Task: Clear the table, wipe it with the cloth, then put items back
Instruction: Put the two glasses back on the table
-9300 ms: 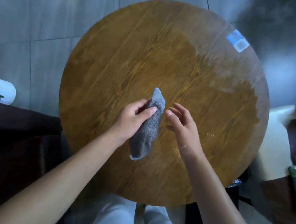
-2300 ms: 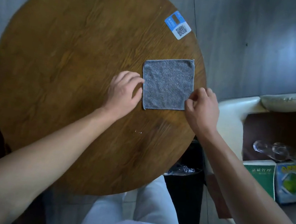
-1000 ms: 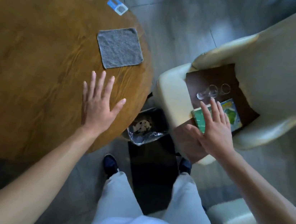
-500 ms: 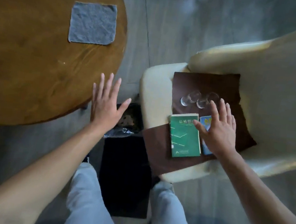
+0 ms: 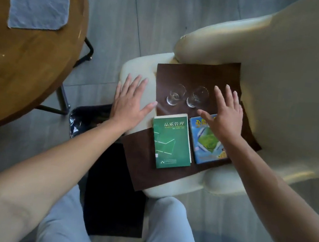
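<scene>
The grey cloth (image 5: 39,2) lies flat on the round wooden table (image 5: 24,74) at upper left. On the cream chair (image 5: 293,81) to the right, a brown mat (image 5: 197,75) carries two clear glasses (image 5: 175,97) (image 5: 197,97), a green book (image 5: 171,140) and a blue book (image 5: 206,145). My left hand (image 5: 129,102) hovers open over the chair's left edge, just left of the glasses. My right hand (image 5: 226,113) is open above the blue book's top, right of the glasses. Neither hand holds anything.
A black bin with a plastic liner (image 5: 85,121) stands on the grey floor between the table and the chair. The table's metal legs (image 5: 64,96) show under its rim. My legs in light trousers (image 5: 168,229) are at the bottom.
The cloth was spread flat on the table and released. I turned right to the chair; both open hands moved forward over the seat, my left from beside the table to the chair's edge.
</scene>
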Demonstrator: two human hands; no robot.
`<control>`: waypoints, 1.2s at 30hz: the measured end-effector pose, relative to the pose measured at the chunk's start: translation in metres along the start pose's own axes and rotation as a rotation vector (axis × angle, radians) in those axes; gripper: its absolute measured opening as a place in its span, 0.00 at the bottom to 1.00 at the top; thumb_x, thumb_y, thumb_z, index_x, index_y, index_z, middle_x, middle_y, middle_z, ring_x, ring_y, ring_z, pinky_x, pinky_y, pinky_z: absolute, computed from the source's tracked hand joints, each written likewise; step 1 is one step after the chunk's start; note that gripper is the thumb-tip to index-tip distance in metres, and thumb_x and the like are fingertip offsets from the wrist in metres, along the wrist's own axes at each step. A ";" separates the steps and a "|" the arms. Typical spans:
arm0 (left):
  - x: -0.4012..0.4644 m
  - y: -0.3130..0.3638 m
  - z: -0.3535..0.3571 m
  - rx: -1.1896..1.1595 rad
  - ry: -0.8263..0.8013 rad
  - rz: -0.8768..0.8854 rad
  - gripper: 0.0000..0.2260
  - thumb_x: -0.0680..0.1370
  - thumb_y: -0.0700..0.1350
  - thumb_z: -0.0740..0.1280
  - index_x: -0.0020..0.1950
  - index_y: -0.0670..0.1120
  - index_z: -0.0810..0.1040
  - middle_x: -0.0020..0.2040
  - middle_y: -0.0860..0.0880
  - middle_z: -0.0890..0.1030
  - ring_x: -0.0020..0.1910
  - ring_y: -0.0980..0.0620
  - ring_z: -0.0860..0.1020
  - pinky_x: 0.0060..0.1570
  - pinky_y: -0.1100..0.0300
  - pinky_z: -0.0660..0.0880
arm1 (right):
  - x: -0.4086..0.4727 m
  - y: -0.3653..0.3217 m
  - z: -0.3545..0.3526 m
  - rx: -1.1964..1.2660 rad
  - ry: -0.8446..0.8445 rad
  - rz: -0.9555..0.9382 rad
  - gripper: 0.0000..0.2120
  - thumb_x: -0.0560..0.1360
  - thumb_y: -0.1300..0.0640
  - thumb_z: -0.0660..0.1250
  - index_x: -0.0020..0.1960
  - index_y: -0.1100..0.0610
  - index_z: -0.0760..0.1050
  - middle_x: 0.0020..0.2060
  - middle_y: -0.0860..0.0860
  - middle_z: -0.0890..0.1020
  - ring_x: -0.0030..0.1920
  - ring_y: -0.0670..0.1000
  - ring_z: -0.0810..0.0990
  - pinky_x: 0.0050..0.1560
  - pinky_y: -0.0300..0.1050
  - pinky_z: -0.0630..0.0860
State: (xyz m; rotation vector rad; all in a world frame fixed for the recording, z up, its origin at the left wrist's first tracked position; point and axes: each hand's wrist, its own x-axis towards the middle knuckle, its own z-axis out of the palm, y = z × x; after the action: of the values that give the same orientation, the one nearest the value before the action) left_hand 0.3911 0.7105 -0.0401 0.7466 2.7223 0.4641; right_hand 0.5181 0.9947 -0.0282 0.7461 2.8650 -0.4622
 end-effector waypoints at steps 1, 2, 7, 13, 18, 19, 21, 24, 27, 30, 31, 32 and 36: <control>0.008 0.007 0.007 -0.071 -0.043 0.006 0.41 0.77 0.73 0.50 0.84 0.50 0.55 0.84 0.48 0.56 0.84 0.46 0.51 0.81 0.42 0.51 | 0.006 0.007 0.005 0.016 0.000 0.000 0.44 0.74 0.32 0.69 0.83 0.44 0.56 0.84 0.51 0.55 0.83 0.59 0.51 0.79 0.63 0.59; 0.014 0.014 0.014 -0.147 -0.084 0.017 0.43 0.76 0.75 0.51 0.84 0.50 0.54 0.84 0.49 0.56 0.83 0.47 0.53 0.80 0.42 0.53 | 0.013 0.013 0.010 0.034 -0.006 0.004 0.45 0.73 0.32 0.71 0.83 0.44 0.56 0.84 0.51 0.55 0.83 0.59 0.51 0.78 0.63 0.60; 0.036 0.040 0.051 -0.301 -0.156 -0.029 0.43 0.77 0.70 0.64 0.84 0.54 0.49 0.84 0.52 0.55 0.82 0.50 0.58 0.77 0.48 0.60 | 0.050 0.029 0.037 0.136 -0.053 -0.013 0.51 0.69 0.34 0.76 0.84 0.45 0.53 0.84 0.50 0.56 0.83 0.59 0.53 0.79 0.62 0.60; 0.057 0.055 0.082 -0.249 -0.132 -0.143 0.45 0.76 0.64 0.71 0.84 0.56 0.48 0.82 0.50 0.64 0.77 0.44 0.68 0.73 0.50 0.66 | 0.080 0.042 0.065 0.194 -0.151 -0.103 0.49 0.70 0.37 0.76 0.83 0.42 0.54 0.83 0.48 0.59 0.82 0.59 0.58 0.77 0.63 0.63; 0.074 0.070 0.098 -0.323 -0.126 -0.226 0.46 0.75 0.58 0.75 0.84 0.56 0.50 0.81 0.52 0.65 0.77 0.45 0.69 0.71 0.50 0.69 | 0.092 0.051 0.076 0.284 -0.135 -0.096 0.51 0.68 0.39 0.79 0.83 0.42 0.55 0.77 0.50 0.71 0.77 0.59 0.68 0.72 0.61 0.70; 0.079 0.072 0.101 -0.311 -0.125 -0.230 0.45 0.75 0.57 0.75 0.84 0.56 0.51 0.81 0.52 0.65 0.77 0.45 0.69 0.71 0.50 0.69 | 0.093 0.050 0.077 0.301 -0.139 -0.093 0.50 0.69 0.40 0.79 0.83 0.43 0.55 0.75 0.51 0.73 0.76 0.59 0.69 0.71 0.60 0.71; 0.088 0.075 0.105 -0.301 -0.130 -0.229 0.42 0.75 0.54 0.76 0.82 0.54 0.56 0.80 0.50 0.68 0.75 0.45 0.71 0.70 0.51 0.69 | 0.095 0.050 0.079 0.336 -0.151 -0.102 0.48 0.69 0.41 0.79 0.82 0.43 0.58 0.72 0.52 0.76 0.74 0.58 0.71 0.70 0.58 0.73; 0.100 0.076 0.110 -0.306 -0.108 -0.240 0.34 0.73 0.52 0.77 0.76 0.53 0.67 0.71 0.50 0.77 0.66 0.44 0.77 0.65 0.52 0.73 | 0.097 0.049 0.085 0.382 -0.169 -0.121 0.44 0.69 0.43 0.80 0.79 0.43 0.63 0.69 0.51 0.78 0.69 0.55 0.76 0.67 0.53 0.75; 0.103 0.078 0.113 -0.352 -0.114 -0.245 0.32 0.72 0.51 0.79 0.72 0.53 0.69 0.66 0.52 0.80 0.61 0.47 0.80 0.62 0.52 0.75 | 0.093 0.046 0.092 0.439 -0.191 -0.122 0.39 0.68 0.44 0.81 0.75 0.43 0.69 0.67 0.48 0.80 0.66 0.52 0.78 0.65 0.55 0.77; 0.100 0.074 0.112 -0.371 -0.110 -0.232 0.32 0.71 0.50 0.79 0.71 0.53 0.70 0.65 0.54 0.80 0.60 0.48 0.80 0.63 0.52 0.76 | 0.088 0.040 0.095 0.491 -0.201 -0.133 0.36 0.69 0.47 0.81 0.73 0.45 0.71 0.65 0.47 0.80 0.64 0.50 0.78 0.61 0.48 0.77; 0.100 0.071 0.111 -0.378 -0.110 -0.233 0.32 0.71 0.50 0.79 0.72 0.53 0.69 0.65 0.54 0.80 0.60 0.48 0.80 0.63 0.51 0.76 | 0.088 0.038 0.094 0.493 -0.199 -0.130 0.35 0.69 0.47 0.80 0.73 0.45 0.71 0.64 0.47 0.81 0.62 0.49 0.78 0.58 0.44 0.75; 0.098 0.070 0.112 -0.387 -0.114 -0.243 0.32 0.72 0.50 0.79 0.72 0.53 0.69 0.65 0.55 0.79 0.59 0.49 0.80 0.63 0.52 0.76 | 0.086 0.039 0.095 0.489 -0.198 -0.126 0.34 0.70 0.47 0.80 0.73 0.45 0.71 0.64 0.47 0.81 0.61 0.49 0.79 0.55 0.42 0.73; 0.098 0.061 0.110 -0.409 -0.119 -0.242 0.32 0.72 0.50 0.80 0.72 0.54 0.69 0.66 0.55 0.80 0.60 0.49 0.80 0.64 0.53 0.75 | 0.088 0.036 0.094 0.487 -0.211 -0.124 0.34 0.70 0.46 0.80 0.73 0.43 0.69 0.62 0.47 0.82 0.59 0.50 0.81 0.56 0.47 0.78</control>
State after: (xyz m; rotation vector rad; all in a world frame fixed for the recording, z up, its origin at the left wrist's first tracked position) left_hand 0.3748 0.8380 -0.1347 0.3211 2.4464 0.8511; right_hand 0.4656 1.0336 -0.1449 0.5390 2.6282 -1.2048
